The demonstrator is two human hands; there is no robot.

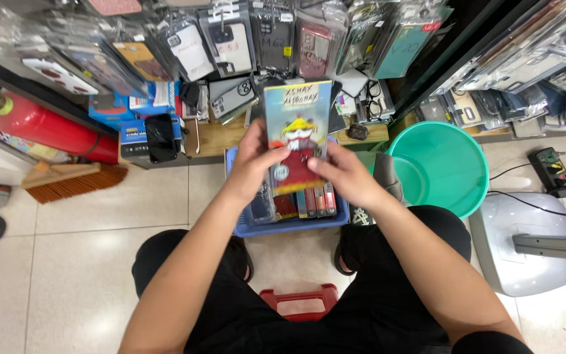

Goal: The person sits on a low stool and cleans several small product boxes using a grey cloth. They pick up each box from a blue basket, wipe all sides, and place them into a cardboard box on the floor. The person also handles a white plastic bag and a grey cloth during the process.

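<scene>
A person sits on a low red stool (294,300) in a shop aisle, seen from above, with both forearms stretched forward over a tiled floor.

At far left a red fire extinguisher (47,124) lies against the wall with a brush (73,180) beside it. Above, a low wooden shelf (217,139) carries boxes and a black phone, and the wall behind is hung thick with packaged phone cases (230,46).

In the middle, the left hand (253,160) grips the left edge of a packaged case (298,134), fingers curled round it and thumb on the front. The pack is clear plastic over a bright cartoon figure in yellow and red, held upright just above a blue basket (247,226). The right hand (342,176) clasps the lower right edge, fingers closed on it. So both hands hold the one pack between them, face up to the eyes.

Inside the basket more packs stand on edge in a row. The step looks like checking or sorting one pack lifted from that row; a next move would need one hand freed.

To the right stand a green tub (437,167), then a grey fan base (525,246) and a power strip (553,172) with cables.
</scene>
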